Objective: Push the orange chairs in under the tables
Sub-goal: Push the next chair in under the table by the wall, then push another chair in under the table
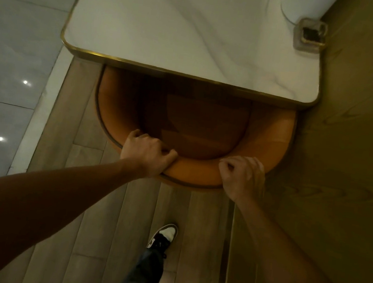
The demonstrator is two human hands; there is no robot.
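Hands come first: two of them, both on the curved top rim of one orange chair (123, 108), low in the middle of the frame. The left hand (147, 154) sits left of centre with its fingers (167, 152) curled tight over the padded edge, knuckles up and the thumb tucked under the outer side of the backrest. The right hand (243, 175) sits just right of centre, its fingers (226, 165) folded down onto the same rim in a closed grip, the thumb side hidden behind the backrest. A short stretch of bare orange rim separates the two hands.

The chair lies in the centre of the frame, its seat partly beneath the near edge of one white marble-look table (173, 24) with a brass-coloured band, which fills the upper middle. The rounded backrest stands clear of the table edge on the near side.

On the table, in the upper right corner, stands one small square glass dish (298, 43) with something dark inside.

One shoe (164, 235), brown and white, shows at the bottom centre on the wood-plank floor (100, 237), with a dark trouser leg above it. Pale tiles (9, 44) fill the left side; a wood-grain panel (350, 164) fills the right.
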